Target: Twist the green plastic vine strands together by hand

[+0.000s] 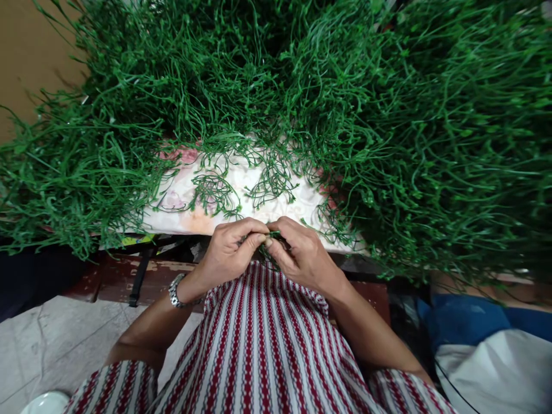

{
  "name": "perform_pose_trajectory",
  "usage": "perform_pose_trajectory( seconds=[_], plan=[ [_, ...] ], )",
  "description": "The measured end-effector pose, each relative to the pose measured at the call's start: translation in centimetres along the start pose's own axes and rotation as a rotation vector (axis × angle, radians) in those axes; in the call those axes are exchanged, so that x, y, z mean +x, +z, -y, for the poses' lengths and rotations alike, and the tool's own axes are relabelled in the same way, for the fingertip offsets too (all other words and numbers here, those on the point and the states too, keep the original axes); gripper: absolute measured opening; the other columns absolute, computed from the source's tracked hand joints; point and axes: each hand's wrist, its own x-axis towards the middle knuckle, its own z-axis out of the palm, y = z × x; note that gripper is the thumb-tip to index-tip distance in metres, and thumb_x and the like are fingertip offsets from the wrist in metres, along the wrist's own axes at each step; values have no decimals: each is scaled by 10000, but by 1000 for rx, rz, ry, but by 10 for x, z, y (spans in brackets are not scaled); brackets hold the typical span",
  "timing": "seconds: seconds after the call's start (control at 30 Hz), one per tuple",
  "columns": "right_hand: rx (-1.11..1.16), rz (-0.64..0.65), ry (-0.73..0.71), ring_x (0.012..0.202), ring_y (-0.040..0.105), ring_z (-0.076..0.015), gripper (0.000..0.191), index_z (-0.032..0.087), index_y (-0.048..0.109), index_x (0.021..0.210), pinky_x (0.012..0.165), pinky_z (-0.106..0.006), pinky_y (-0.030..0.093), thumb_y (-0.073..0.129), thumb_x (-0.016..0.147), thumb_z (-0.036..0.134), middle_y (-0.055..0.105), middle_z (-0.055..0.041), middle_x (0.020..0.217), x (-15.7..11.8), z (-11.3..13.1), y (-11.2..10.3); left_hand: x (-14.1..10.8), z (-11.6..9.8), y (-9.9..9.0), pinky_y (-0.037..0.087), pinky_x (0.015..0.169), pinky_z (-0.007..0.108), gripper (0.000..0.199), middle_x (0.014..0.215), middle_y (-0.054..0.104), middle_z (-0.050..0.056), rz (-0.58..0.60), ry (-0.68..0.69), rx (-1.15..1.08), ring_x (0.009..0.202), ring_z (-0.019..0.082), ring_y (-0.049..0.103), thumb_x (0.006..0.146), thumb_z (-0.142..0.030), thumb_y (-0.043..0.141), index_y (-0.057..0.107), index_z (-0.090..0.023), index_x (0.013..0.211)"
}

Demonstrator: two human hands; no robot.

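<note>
Both hands meet at the near edge of a table covered with a floral cloth (276,210). My left hand (233,248), with a metal watch on its wrist, is closed in a pinch on thin green stems. My right hand (299,250) pinches the same stems, thumb tips almost touching. Part of the stems is hidden behind the fingers. Just beyond the hands, small loose clumps of curly green stems (213,192) lie on the cloth. A large heap of green stems (241,75) surrounds the cloth at the back and on both sides.
A worn red-brown wooden bench (161,282) with a black strap (138,279) lies below the table edge. At the lower right are blue and light grey fabric (495,368). A white bowl rim (47,402) shows on the tiled floor at the lower left.
</note>
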Motion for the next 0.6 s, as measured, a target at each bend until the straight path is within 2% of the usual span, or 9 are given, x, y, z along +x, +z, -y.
perform_pose_trajectory(
  seconds=[0.17, 0.3, 0.47, 0.6],
  plan=[
    [-32, -17, -29, 645, 479, -128, 150, 159, 507, 794, 597, -248, 384, 404, 896, 197, 517, -28, 700, -1, 1, 5, -4, 2, 1, 447, 612, 174, 84, 714, 635, -1, -7, -15, -45, 633, 83, 575, 814, -130, 532, 609, -160, 831],
    [-90, -56, -76, 634, 469, -127, 148, 156, 496, 762, 594, -249, 374, 420, 886, 180, 516, -29, 679, -2, 1, 1, -5, 1, -1, 433, 574, 190, 88, 724, 601, 4, 64, -37, -27, 616, 92, 544, 807, -179, 550, 586, -157, 884],
    [-264, 56, -125, 615, 436, -132, 124, 142, 506, 776, 572, -254, 331, 405, 846, 134, 502, -30, 665, -2, 3, -7, 2, -1, -8, 383, 554, 206, 54, 654, 550, -5, 185, 82, 126, 582, 93, 486, 787, -197, 574, 567, -144, 781],
    [-393, 183, -149, 585, 397, -130, 98, 156, 493, 751, 548, -264, 277, 418, 800, 116, 493, -21, 659, -2, 5, -12, 8, 0, -15, 311, 515, 226, 235, 543, 434, -27, 337, 180, 216, 515, 89, 390, 831, -145, 473, 476, -157, 596]
  ],
)
